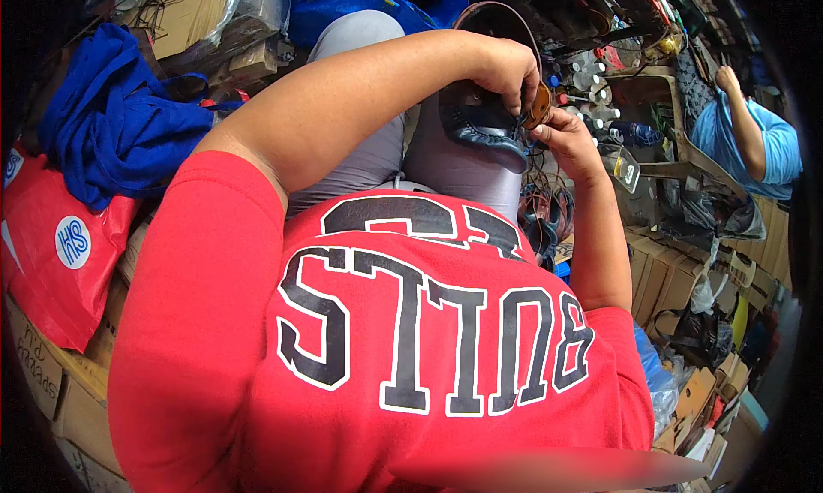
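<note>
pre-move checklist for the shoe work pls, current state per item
1. Dark shoe supported on the lap: ok, it rests on the grey-trousered thighs.
2. Left hand on the shoe: ok, fingers bear down at its upper edge.
3. Right hand has a grip on the small brown piece: ok, pinched at the fingertips beside the shoe.
4. Brown piece attached to the shoe: cannot tell, the fingers hide the joint.
5. Thread or tool in hand: cannot tell, too small to see.
6. Other person clear of the hands: ok, off to the right.
</note>
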### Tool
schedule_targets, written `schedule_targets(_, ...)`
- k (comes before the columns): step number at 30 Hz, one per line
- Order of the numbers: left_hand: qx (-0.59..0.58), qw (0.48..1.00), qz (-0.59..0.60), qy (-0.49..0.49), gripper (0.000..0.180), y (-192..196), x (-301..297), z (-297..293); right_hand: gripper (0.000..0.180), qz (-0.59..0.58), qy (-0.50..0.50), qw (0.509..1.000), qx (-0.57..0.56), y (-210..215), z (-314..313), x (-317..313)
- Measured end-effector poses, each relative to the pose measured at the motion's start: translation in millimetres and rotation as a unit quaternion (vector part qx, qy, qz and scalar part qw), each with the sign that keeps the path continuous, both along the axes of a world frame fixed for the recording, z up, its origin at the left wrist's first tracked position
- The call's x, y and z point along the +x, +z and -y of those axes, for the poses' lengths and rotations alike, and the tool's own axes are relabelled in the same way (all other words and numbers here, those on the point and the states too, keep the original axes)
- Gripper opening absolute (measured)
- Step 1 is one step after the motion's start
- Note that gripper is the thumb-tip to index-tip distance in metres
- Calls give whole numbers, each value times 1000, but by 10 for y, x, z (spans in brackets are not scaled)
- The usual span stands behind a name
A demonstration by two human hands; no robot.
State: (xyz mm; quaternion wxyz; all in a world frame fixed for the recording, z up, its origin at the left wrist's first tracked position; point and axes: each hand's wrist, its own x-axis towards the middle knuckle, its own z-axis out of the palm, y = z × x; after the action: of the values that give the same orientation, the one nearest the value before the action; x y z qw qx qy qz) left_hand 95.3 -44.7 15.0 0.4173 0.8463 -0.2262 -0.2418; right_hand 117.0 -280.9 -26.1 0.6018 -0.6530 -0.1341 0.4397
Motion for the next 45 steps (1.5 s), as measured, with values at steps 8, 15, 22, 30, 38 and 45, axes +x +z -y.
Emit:
schedule_targets(8,27,999,10,-39,28,9,133,112,12,162,74,978,-105,191,66,147)
schedule_targets(15,42,998,-13,-48,26,-9,194,131,18,136,100,981,-99,202,7,175)
schedule_targets(22,48,998,-13,-48,26,5,207,142,23,26,-18,999,-35,31,110,-51)
schedule_targets(30,45,996,-24,-71,27,31,210,117,21,53,-41,997,-43,37,180,-137)
schedule_targets(38,39,997,-21,-61,28,11,195,105,21,-41,-86,995,37,-53,108,-168)
schedule_targets(45,24,998,-1,-51,30,-20,159,70,21,-78,-85,992,60,-82,63,-148)
